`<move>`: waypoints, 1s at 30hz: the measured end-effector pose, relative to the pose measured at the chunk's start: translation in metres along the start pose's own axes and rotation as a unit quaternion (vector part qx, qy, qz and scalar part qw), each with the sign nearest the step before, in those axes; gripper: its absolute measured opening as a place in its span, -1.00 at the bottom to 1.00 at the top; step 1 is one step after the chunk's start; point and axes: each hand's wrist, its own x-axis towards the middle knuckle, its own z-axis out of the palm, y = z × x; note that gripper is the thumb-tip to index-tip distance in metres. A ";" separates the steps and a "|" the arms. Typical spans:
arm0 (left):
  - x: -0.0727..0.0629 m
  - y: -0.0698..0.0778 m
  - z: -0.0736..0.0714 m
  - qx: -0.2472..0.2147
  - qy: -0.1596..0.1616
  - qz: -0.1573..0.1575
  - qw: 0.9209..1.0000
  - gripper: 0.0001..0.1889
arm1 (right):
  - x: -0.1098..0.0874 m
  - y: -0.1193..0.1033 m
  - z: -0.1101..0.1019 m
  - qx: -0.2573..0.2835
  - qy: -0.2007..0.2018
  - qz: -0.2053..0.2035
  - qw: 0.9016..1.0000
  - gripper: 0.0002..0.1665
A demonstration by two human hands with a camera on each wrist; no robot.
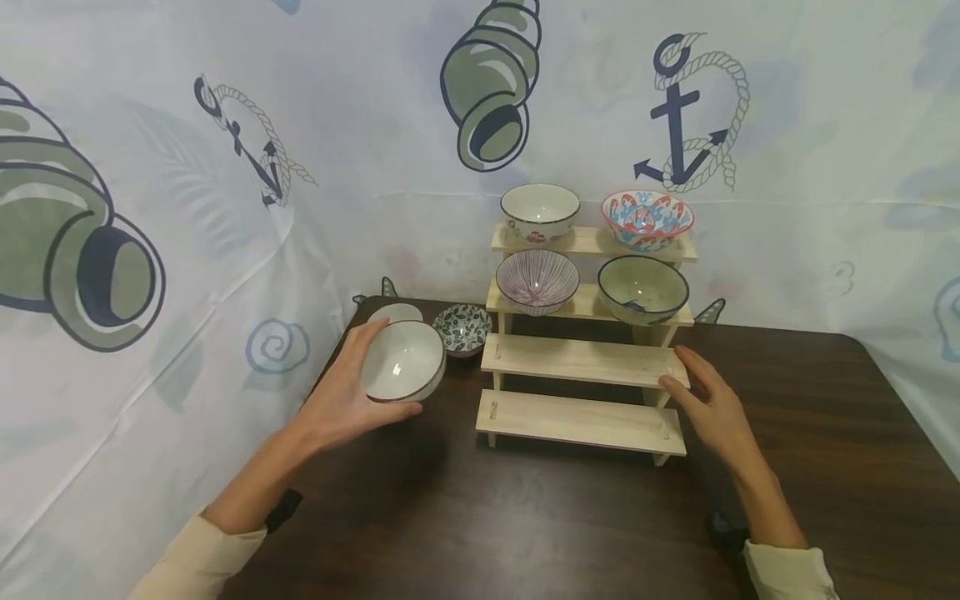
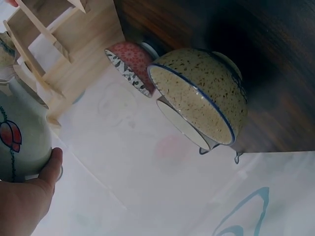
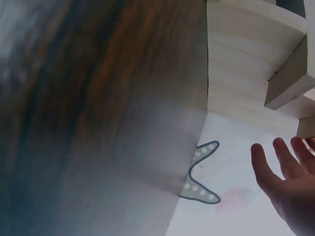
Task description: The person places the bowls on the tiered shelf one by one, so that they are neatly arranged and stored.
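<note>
On the left, the person's left hand [image 1: 345, 407] has a firm hold of a brown-rimmed white bowl [image 1: 403, 362], thumb along its near side, fingers reaching round the far side, and that bowl is up off the dark wooden table [image 1: 525, 517], left of the stand. The left wrist view gives its pale outside and red tulip motif. Behind it sits a plain white bowl [image 1: 396, 312], with a speckled, blue-rimmed bowl [image 2: 202, 88] just beside. Next along, a small black-and-white leaf-patterned bowl [image 1: 462, 329], red outside, near the stand. Now the four-tier wooden stand [image 1: 577, 358]: up top, a dark-rimmed floral bowl [image 1: 540, 208], then a red-and-blue patterned bowl [image 1: 647, 218]; one tier down, a purple-striped bowl [image 1: 537, 282] and a green bowl [image 1: 643, 292]. Far right, the right hand [image 1: 708, 404] holds no bowl, fingers spread wide at the third tier's end; whether they touch it, one cannot tell.
</note>
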 end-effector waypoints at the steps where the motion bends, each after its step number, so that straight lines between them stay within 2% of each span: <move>1: 0.001 0.001 0.000 0.002 0.001 0.003 1.000 0.24 | -0.001 -0.001 0.000 0.000 0.001 0.003 1.000 -0.13; 5: 0.004 0.002 -0.001 0.006 -0.003 0.012 1.000 0.23 | -0.002 -0.002 -0.001 0.001 -0.001 0.010 1.000 -0.12; 14: 0.012 0.010 0.005 -0.008 -0.032 0.034 0.999 0.23 | -0.004 -0.003 -0.003 -0.001 -0.005 0.004 1.000 -0.14; 22: 0.014 0.019 0.012 -0.004 -0.051 0.017 0.999 0.25 | -0.003 -0.002 0.000 0.001 -0.006 0.005 1.000 -0.12; 30: 0.019 0.024 0.025 -0.024 -0.070 0.030 0.997 0.26 | -0.004 -0.001 0.001 0.004 -0.006 0.005 1.000 -0.13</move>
